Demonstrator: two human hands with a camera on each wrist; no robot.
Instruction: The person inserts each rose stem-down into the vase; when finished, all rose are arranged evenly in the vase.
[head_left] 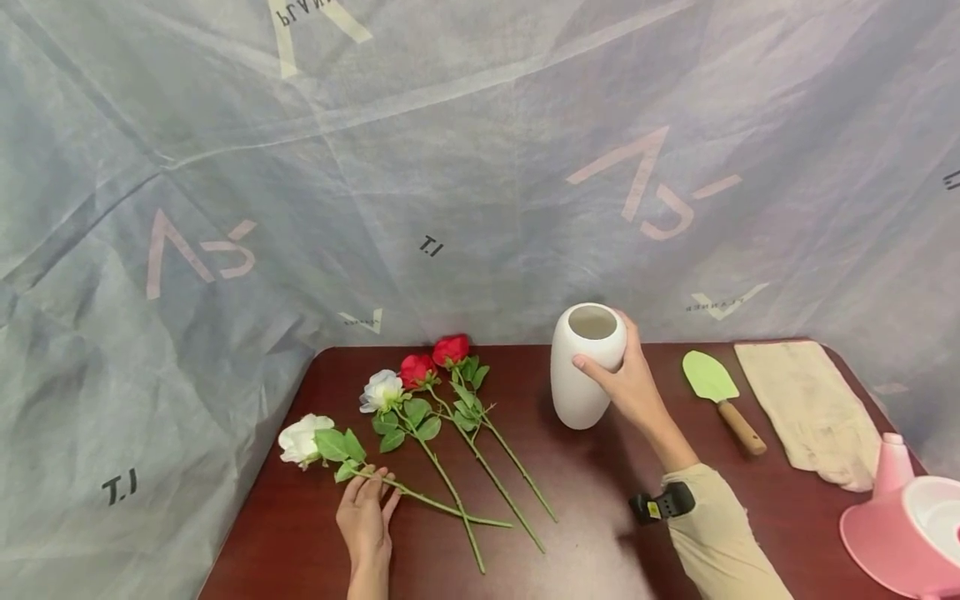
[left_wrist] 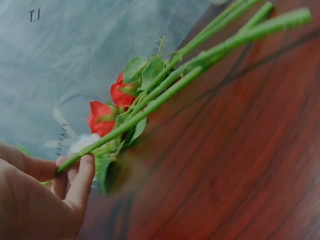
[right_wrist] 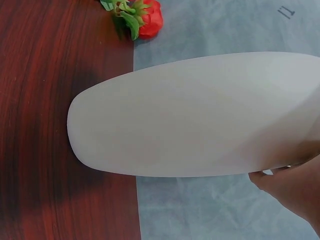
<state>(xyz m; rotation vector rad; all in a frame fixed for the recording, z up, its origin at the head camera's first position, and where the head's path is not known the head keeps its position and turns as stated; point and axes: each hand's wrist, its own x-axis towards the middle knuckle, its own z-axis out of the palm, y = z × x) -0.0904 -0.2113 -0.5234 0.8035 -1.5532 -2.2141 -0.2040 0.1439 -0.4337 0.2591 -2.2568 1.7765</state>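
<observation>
My left hand (head_left: 367, 517) pinches the stem of the leftmost white rose (head_left: 302, 439) just below its leaves. In the left wrist view that stem (left_wrist: 135, 120) runs out from between thumb and fingers across other stems. My right hand (head_left: 633, 383) grips a white vase (head_left: 581, 392) near its rim, thumb on the near side; the fingers behind it are mostly hidden. The vase is upright, its mouth facing up. Beside the held rose lie another white rose (head_left: 382, 392) and two red roses, one (head_left: 417, 372) next to the other (head_left: 451, 350).
A small trowel (head_left: 708, 377) with a green blade and wooden handle lies right of the vase. Farther right are cream cloth gloves (head_left: 810, 408) and a pink watering can (head_left: 892, 533). Grey printed sheeting (head_left: 480, 208) hangs behind the dark red-brown table (head_left: 585, 533).
</observation>
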